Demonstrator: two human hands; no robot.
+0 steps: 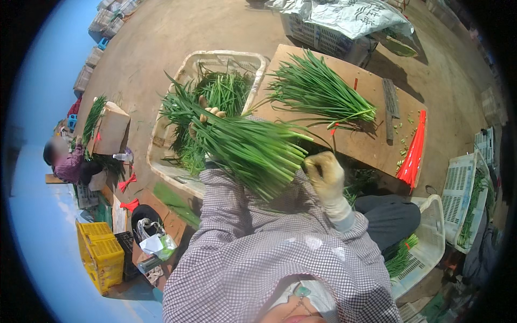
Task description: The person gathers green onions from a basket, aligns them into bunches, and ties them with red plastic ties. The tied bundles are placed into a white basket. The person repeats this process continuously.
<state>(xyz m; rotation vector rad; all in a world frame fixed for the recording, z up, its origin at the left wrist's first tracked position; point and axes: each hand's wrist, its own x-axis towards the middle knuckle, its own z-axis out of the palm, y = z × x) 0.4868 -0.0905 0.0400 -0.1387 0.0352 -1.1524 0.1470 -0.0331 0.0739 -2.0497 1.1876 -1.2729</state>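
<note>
My left hand [207, 113], in a glove, holds a large fanned bunch of green garlic chives [250, 149] from beneath, its fingers showing between the leaves. The pale cut ends point right, towards my right hand [323, 171]. That gloved hand is beside the stem ends, its thumb and fingertips brought together; whether a thin stem is pinched between them cannot be told. A second bunch of garlic chives [323, 93] lies on the wooden board [363, 149], near a dark strip [389, 107] and a bundle of red ties [414, 157].
A white plastic crate [155, 149] with loose greens stands at the front left. Another white crate [438, 226] with a tied bunch is at my right side. Yellow crates [101, 254] stand lower left. A co-worker [70, 163] sits at far left. A covered crate [315, 36] stands beyond the board.
</note>
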